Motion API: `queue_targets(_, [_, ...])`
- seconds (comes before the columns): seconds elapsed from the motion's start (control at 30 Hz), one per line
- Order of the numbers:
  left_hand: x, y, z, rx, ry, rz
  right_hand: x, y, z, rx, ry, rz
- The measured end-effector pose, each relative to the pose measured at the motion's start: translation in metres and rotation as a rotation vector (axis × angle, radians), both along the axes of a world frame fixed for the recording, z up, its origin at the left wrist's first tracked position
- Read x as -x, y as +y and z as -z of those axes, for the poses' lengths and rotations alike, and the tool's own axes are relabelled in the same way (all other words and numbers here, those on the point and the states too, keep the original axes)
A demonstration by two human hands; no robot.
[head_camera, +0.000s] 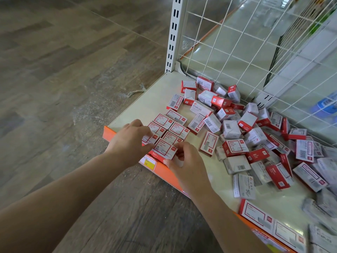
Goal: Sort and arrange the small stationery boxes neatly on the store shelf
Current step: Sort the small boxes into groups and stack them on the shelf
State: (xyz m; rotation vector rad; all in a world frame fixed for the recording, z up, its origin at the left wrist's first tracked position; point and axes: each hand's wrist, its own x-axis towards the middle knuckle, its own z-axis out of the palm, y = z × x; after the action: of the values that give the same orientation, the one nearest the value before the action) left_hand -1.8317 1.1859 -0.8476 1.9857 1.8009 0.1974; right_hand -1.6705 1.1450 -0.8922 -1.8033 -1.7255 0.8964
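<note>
Now my left hand (130,137) and right hand (184,161) pinch one paper-clip box (164,149) mid-frame on the cream shelf (151,101); wood-look floor (63,61) fills the left.

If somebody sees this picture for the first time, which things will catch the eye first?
First, the heap of red and white boxes scattered over the right side of the shelf. Next, both hands at the front edge: the left hand and right hand touch a neat block of paper clip boxes lying flat.
</note>
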Motion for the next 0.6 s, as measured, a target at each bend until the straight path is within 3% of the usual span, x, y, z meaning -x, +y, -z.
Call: queue_targets(0.6, [-0.0028,0.0005,-0.0005,0.011,-0.032,-0.046,0.0020,-0.0008,-0.0008,0.003,0.039,0.046])
